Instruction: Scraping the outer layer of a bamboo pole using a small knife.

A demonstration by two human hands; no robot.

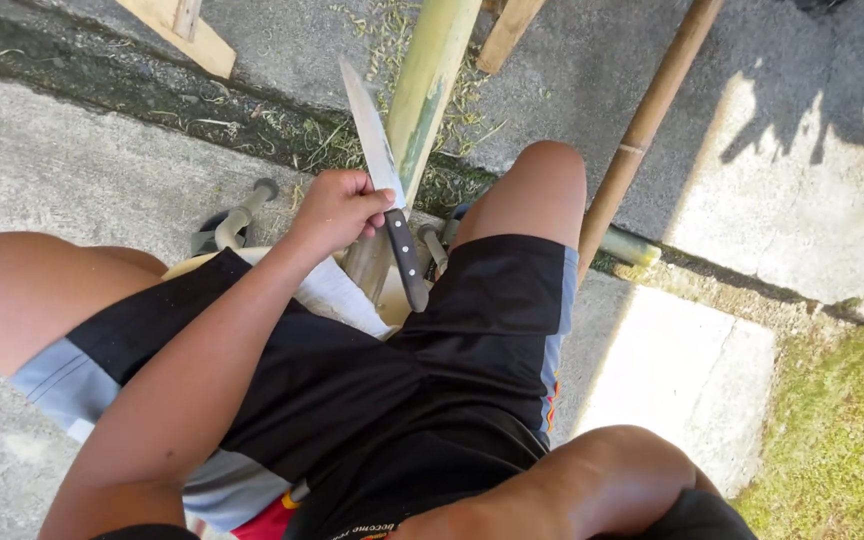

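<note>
Left hand holds a knife at the blade's base in a closed grip, against a green bamboo pole. Right hand's grip is hidden.

One knife; two bamboo poles; two wooden planks; one hand visible.

Concrete ground: bamboo shavings, brown bamboo pole, wood planks.

an outdoor yard work spot: concrete paving, grass, bamboo poles in sunlight
</note>
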